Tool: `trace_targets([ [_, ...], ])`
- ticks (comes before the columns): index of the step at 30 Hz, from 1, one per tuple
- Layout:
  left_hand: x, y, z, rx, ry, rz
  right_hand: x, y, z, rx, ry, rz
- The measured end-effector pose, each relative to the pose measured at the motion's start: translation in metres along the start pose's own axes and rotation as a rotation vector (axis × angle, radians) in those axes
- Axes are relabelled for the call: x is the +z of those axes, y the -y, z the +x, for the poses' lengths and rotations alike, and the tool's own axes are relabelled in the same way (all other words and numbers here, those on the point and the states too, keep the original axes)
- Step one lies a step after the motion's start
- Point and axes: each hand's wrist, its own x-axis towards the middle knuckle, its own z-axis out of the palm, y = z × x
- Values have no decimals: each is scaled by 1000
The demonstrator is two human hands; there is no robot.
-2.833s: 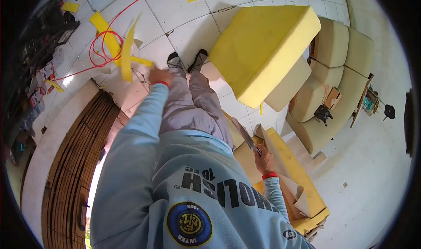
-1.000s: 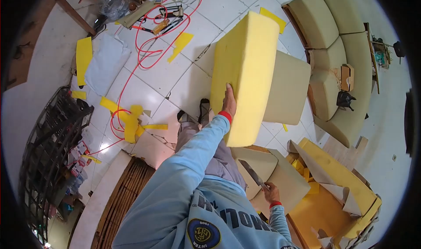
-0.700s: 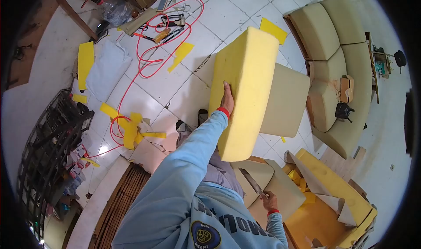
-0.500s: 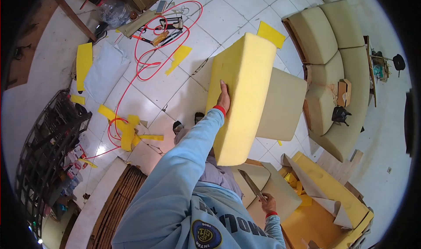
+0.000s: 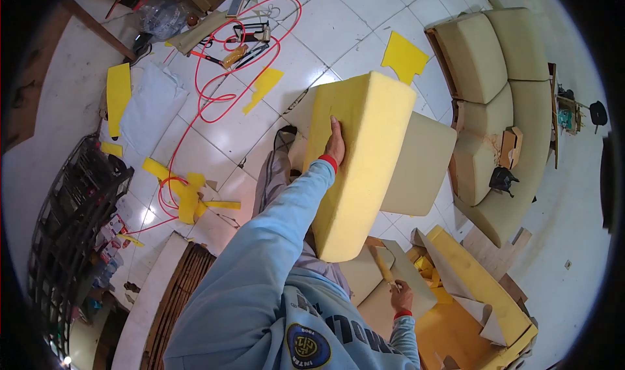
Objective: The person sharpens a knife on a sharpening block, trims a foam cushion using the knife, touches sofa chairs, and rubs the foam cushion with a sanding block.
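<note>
A thick yellow foam block stands tilted in front of my body. My left hand grips its near left face, thumb up, with the other fingers partly hidden. In my right hand, lower right, is a long-bladed knife, its blade pointing up and left toward the block's lower end, apart from it. A beige padded panel lies just beyond the foam. Under the knife are more beige cushions.
A beige sofa runs along the right wall. At lower right lies an opened seat frame with foam scraps. A red hose, hand tools and yellow foam offcuts lie on the tiles. Dark metal frames stand left.
The foam block has shifted slightly down, with my left hand still on it. The knife has turned a little and its blade now looks yellowish. A foot and trouser leg show more beside the block.
</note>
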Motion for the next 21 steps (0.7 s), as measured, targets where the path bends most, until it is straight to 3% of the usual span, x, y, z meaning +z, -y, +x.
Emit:
trace_targets([
  [2,-1,-10,4,-33,15,3,-11,24,9,-112,-136,-128],
  [5,-1,-22,17,-53,20,22,-35,88,19,-124,-420,-1],
  [8,8,-29,33,-50,25,48,-61,146,35,-331,-653,-55],
  [11,12,-28,41,-36,11,79,-91,201,40,-265,-500,266],
  [14,10,-13,39,-17,-21,129,-128,268,40,-60,-317,547],
  [17,6,5,31,-8,-45,185,-155,326,47,-219,-268,519],
  [21,1,17,4,7,-62,286,-157,407,72,-717,-302,294],
])
